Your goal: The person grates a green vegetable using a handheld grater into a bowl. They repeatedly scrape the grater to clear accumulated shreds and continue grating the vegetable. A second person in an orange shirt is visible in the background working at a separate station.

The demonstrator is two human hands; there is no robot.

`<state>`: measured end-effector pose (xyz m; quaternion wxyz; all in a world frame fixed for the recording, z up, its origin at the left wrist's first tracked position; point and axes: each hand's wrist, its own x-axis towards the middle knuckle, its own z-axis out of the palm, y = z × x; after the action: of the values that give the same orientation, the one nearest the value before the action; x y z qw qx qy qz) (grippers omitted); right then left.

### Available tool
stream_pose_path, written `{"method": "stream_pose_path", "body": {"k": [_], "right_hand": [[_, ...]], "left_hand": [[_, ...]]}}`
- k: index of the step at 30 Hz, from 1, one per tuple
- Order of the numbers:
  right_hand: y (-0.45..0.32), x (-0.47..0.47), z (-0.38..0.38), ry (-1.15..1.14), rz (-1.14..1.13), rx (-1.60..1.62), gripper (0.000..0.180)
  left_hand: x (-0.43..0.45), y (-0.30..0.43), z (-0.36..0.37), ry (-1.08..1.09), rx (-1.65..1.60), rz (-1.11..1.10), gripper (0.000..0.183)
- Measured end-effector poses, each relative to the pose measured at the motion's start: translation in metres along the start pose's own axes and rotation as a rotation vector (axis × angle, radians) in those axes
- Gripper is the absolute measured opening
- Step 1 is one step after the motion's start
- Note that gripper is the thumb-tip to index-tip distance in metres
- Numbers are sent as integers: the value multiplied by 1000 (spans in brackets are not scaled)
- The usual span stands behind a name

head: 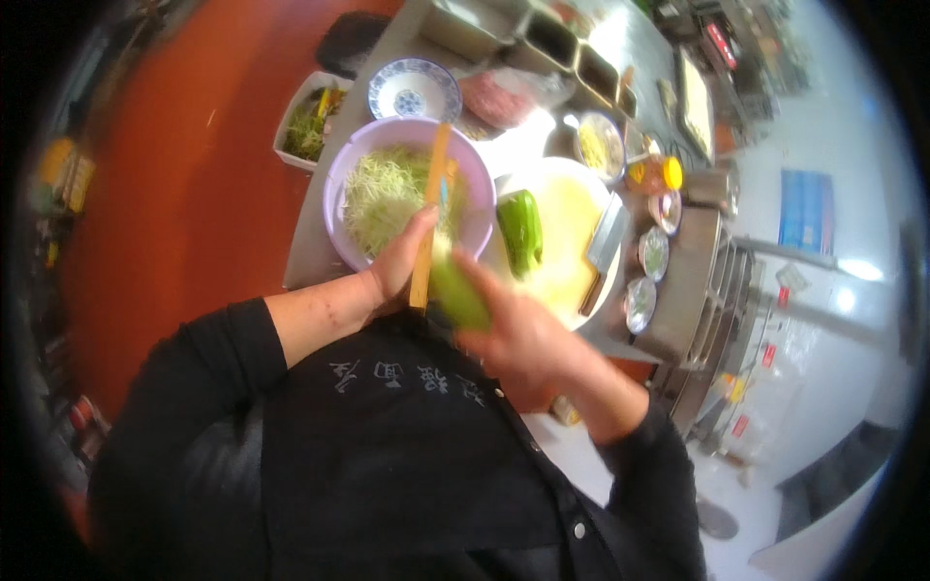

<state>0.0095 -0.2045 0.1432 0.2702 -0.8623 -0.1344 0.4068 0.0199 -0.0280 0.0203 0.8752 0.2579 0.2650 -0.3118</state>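
My left hand (398,254) grips a narrow wooden-edged grater (437,163), tilted over a purple plastic basin (333,207). Pale green vegetable shreds (372,181) are heaped inside the basin. Against the grater's right side, my right hand (519,319) holds a green squash-like vegetable (458,290), blurred by motion. Its pale cut end faces the grater. Just right of the basin, another whole green vegetable (520,232) lies on a round cutting board (570,218). A cleaver (609,232) rests along that board's right edge, its dark handle towards me.
Behind the basin are a blue-and-white bowl (414,89) and bagged pinkish meat (501,98). A scrap bin (298,149) stands left of the steel table. Right of the board sit a yellow-lidded jar (657,174) and small bowls of chopped greens (654,254). Metal containers (465,33) line the back.
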Motion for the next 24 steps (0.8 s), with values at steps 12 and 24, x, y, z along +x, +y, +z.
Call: {"method": "stream_pose_path", "body": {"k": [12,24], "right_hand": [[2,6,2,15,-106,-108,98],[-9,-2,-4,-109,-52,-63,97]], "left_hand": [[9,-3,-28,-168,-20,-21,62],[15,-8,-40,-235,79,136,61]]}}
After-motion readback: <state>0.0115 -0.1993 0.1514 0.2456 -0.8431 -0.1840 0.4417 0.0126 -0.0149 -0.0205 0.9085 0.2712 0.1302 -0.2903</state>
